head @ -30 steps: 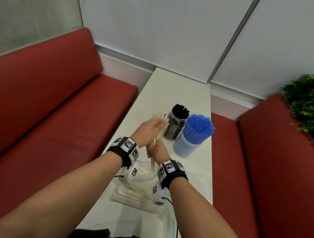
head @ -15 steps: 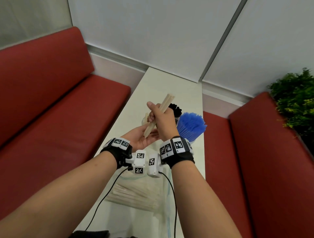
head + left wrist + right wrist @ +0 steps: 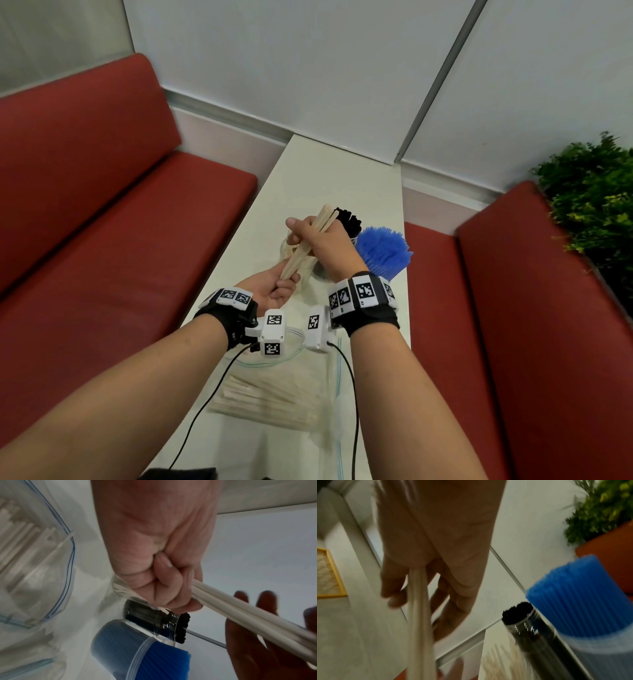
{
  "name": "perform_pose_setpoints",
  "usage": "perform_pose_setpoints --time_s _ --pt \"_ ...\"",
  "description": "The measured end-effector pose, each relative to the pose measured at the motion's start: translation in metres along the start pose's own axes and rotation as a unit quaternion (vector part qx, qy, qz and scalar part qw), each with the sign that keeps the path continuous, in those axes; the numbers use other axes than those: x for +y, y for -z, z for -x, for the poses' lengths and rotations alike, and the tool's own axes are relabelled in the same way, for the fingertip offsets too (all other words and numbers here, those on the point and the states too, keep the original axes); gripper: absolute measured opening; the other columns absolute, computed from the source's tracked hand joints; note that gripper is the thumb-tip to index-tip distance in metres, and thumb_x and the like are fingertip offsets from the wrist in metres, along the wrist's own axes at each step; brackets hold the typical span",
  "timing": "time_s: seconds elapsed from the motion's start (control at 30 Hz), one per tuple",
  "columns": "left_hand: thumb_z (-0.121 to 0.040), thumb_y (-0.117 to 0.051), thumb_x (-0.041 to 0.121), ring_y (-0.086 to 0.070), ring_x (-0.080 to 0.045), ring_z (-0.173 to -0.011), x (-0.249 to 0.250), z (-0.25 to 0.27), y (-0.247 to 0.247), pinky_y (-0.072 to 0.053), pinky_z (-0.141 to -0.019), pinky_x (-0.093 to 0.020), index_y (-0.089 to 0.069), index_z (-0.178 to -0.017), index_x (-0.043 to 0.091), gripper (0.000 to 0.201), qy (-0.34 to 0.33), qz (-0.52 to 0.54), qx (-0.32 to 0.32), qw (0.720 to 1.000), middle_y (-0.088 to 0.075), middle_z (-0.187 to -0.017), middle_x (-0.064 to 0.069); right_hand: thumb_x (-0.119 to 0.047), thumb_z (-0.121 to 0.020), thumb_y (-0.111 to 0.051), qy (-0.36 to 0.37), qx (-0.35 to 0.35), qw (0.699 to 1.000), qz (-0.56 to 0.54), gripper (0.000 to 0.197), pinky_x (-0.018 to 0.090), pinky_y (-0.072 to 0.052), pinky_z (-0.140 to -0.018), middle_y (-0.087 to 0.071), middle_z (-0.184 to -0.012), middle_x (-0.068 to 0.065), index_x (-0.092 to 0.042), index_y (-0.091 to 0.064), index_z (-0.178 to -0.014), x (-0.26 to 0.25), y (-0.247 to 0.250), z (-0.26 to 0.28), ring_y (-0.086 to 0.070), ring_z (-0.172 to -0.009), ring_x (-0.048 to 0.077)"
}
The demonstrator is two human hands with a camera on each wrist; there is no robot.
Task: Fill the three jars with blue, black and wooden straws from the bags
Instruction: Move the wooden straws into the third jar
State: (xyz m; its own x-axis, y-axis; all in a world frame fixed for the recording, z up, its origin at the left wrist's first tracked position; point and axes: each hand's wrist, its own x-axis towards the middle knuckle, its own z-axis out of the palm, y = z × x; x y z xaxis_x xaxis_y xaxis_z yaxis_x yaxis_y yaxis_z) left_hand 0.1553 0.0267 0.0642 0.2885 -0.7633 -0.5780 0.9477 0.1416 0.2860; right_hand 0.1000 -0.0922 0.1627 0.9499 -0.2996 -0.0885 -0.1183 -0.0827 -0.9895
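A bundle of wooden straws is tilted in the air above the jars. My left hand grips its lower end in a fist. My right hand holds it higher up, thumb on one side and fingers on the other. Behind the hands stands a clear jar with a few wooden straws. Beside it stand the jar of black straws and the jar of blue straws. A clear zip bag of wooden straws lies on the table near me.
The narrow white table runs to the wall between two red benches. A green plant stands behind the right bench. Wrist camera cables hang over the bag.
My right hand lifted the wooden bundle from low by the jars. My left hand, an open palm under it half a second ago, now grips its lower end.
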Motion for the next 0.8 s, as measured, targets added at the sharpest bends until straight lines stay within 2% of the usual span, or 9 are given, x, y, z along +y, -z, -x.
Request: perform_pose_setpoints --time_s 0.07,0.17,0.27,0.4,0.5,0.57,0.63,0.7,0.8 --pt "-0.100 -0.047 0.034 -0.032 -0.004 -0.030 0.001 -0.002 0.009 -0.016 -0.026 -0.014 -0.053 -0.082 0.009 0.031 -0.005 -0.004 0.023 1.000 -0.050 -0.059 -0.002 -0.026 -0.089 -0.077 -0.025 -0.039 0.997 0.066 0.021 0.033 -0.059 -0.070 -0.074 -0.082 0.008 -0.015 -0.074 -0.071 -0.006 0.010 -0.003 -0.067 -0.077 0.019" --pt "-0.099 -0.049 0.028 -0.029 -0.003 -0.029 -0.002 -0.003 0.024 -0.016 -0.026 -0.014 -0.049 -0.080 0.010 0.026 -0.017 -0.041 0.063 0.997 -0.049 -0.054 0.000 -0.015 -0.085 -0.080 -0.093 -0.088 0.987 0.101 0.011 0.034 -0.065 -0.072 -0.076 -0.090 0.020 -0.004 -0.077 -0.087 -0.010 0.022 -0.006 -0.074 -0.075 0.027" --pt "-0.098 -0.051 0.028 -0.028 -0.003 -0.028 -0.009 -0.006 0.037 -0.017 -0.025 -0.015 -0.046 -0.078 0.009 0.027 -0.027 -0.058 0.093 0.994 -0.047 -0.052 0.001 -0.004 -0.083 -0.080 -0.142 -0.108 0.978 0.110 0.006 0.037 -0.065 -0.081 -0.078 -0.092 0.017 -0.004 -0.075 -0.086 -0.010 0.024 -0.004 -0.078 -0.081 0.034" --pt "-0.099 -0.052 0.033 -0.031 -0.003 -0.031 -0.005 -0.010 0.034 -0.020 -0.026 -0.013 -0.050 -0.084 0.009 0.029 -0.081 -0.041 0.105 0.990 -0.049 -0.054 -0.001 -0.002 -0.085 -0.078 -0.128 -0.109 0.979 0.113 0.004 0.037 -0.063 -0.084 -0.078 -0.095 0.020 -0.001 -0.075 -0.088 -0.017 0.022 -0.009 -0.078 -0.085 0.036" --pt "-0.102 -0.044 0.040 -0.049 -0.010 -0.044 0.007 -0.011 0.026 -0.036 -0.035 -0.016 -0.059 -0.091 0.003 0.042 -0.142 -0.019 0.137 0.980 -0.059 -0.064 -0.007 -0.001 -0.086 -0.077 -0.083 -0.072 0.988 0.112 0.002 0.032 -0.064 -0.079 -0.078 -0.092 0.019 -0.001 -0.076 -0.087 -0.036 0.029 -0.019 -0.078 -0.081 0.033" --pt "-0.103 -0.037 0.045 -0.059 -0.016 -0.063 0.012 -0.011 0.027 -0.047 -0.052 -0.022 -0.064 -0.092 0.002 0.052 -0.162 -0.078 0.165 0.970 -0.065 -0.078 -0.010 0.001 -0.086 -0.076 -0.039 -0.011 0.994 0.102 0.003 0.026 -0.063 -0.067 -0.077 -0.088 0.022 -0.001 -0.076 -0.084 -0.049 0.035 -0.027 -0.077 -0.073 0.032" --pt "-0.104 -0.036 0.042 -0.063 -0.022 -0.077 0.012 -0.012 0.033 -0.051 -0.066 -0.028 -0.065 -0.092 0.001 0.051 -0.162 -0.155 0.183 0.957 -0.068 -0.084 -0.012 0.002 -0.086 -0.074 -0.002 0.061 0.991 0.123 0.003 0.032 -0.065 -0.071 -0.076 -0.088 0.025 0.000 -0.076 -0.085 -0.054 0.041 -0.037 -0.076 -0.073 0.034" --pt "-0.104 -0.041 0.031 -0.064 -0.024 -0.075 0.009 -0.015 0.038 -0.052 -0.070 -0.031 -0.064 -0.089 0.000 0.042 -0.152 -0.228 0.196 0.942 -0.068 -0.083 -0.014 0.000 -0.087 -0.071 0.007 0.110 0.979 0.171 0.006 0.041 -0.065 -0.078 -0.076 -0.086 0.024 0.001 -0.076 -0.089 -0.050 0.044 -0.046 -0.077 -0.075 0.036" --pt "-0.102 -0.046 0.021 -0.062 -0.023 -0.066 0.003 -0.023 0.042 -0.051 -0.065 -0.029 -0.063 -0.082 0.001 0.033 -0.128 -0.338 0.216 0.907 -0.065 -0.077 -0.014 -0.001 -0.088 -0.069 -0.033 0.110 0.967 0.225 0.010 0.049 -0.063 -0.082 -0.075 -0.085 0.026 0.004 -0.076 -0.093 -0.032 0.038 -0.054 -0.077 -0.078 0.037"
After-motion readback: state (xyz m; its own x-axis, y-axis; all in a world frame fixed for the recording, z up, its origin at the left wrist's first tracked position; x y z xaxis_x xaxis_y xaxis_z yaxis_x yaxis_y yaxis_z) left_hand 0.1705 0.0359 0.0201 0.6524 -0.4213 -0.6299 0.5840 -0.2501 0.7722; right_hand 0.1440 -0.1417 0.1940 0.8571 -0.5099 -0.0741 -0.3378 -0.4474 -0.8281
